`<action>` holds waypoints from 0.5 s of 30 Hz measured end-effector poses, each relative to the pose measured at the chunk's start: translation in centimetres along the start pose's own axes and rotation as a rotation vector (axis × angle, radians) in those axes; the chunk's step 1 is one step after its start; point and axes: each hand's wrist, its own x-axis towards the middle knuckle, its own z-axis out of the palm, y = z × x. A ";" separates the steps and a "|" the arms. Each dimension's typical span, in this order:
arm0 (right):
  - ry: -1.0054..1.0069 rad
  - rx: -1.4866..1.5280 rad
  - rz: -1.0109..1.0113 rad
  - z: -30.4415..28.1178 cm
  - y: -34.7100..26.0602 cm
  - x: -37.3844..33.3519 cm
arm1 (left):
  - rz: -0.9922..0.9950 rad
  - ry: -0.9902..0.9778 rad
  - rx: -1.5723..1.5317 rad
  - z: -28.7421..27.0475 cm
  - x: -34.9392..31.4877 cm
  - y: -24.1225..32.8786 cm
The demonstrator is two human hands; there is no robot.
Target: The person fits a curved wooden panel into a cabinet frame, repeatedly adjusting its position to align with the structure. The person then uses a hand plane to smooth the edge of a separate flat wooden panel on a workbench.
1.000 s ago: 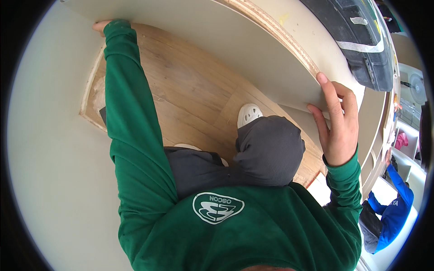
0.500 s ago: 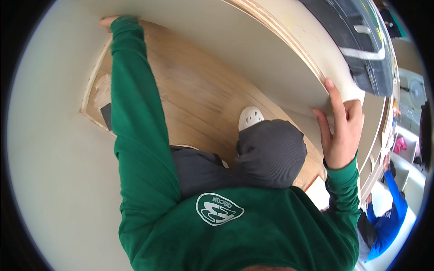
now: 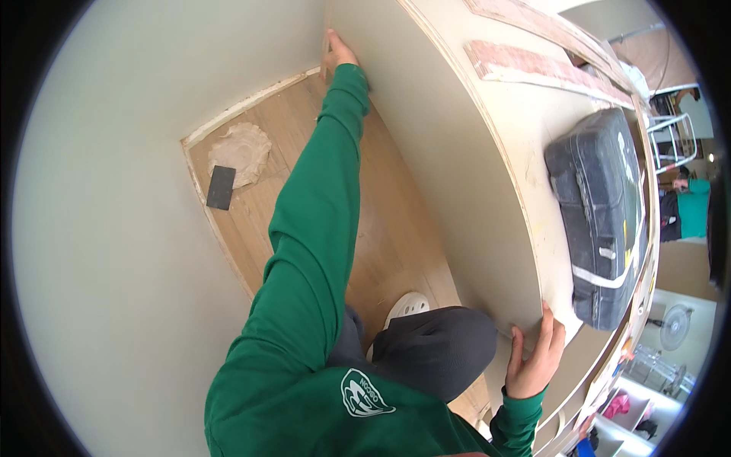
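Note:
My left hand (image 3: 340,52) reaches far forward to the corner where a pale upright panel (image 3: 434,145) meets the wall (image 3: 152,84). Its thumb is stretched out along the panel; the other fingers are mostly hidden. At the near end of the same panel, my right hand (image 3: 535,358) grips the plywood edge, with the thumb on the inner face and the fingers over the top. The wooden floor (image 3: 396,221) lies between wall and panel, and I crouch there with one white clog (image 3: 411,305) showing.
A dark hard case (image 3: 601,206) rests on the surface right of the panel, below reddish wooden strips (image 3: 533,65). A dark rectangular piece (image 3: 221,187) and a beige patch (image 3: 247,148) lie on the floor by the wall. A person in green (image 3: 693,207) stands far right.
My view has turned, bringing the floor corner and more of the case into sight. My left hand now appears against the panel at the corner; my right hand stays at the panel's edge.

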 end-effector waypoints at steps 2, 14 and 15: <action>0.005 0.018 -0.009 0.0 -0.2 -0.1 | 0.068 0.089 0.079 0.6 0.1 0.1; -0.022 0.058 -0.012 -0.2 -0.4 0.0 | 0.466 0.079 0.365 0.8 0.4 2.2; -0.016 0.065 -0.019 -0.2 -0.4 0.0 | 0.392 0.042 0.465 0.9 -0.2 2.9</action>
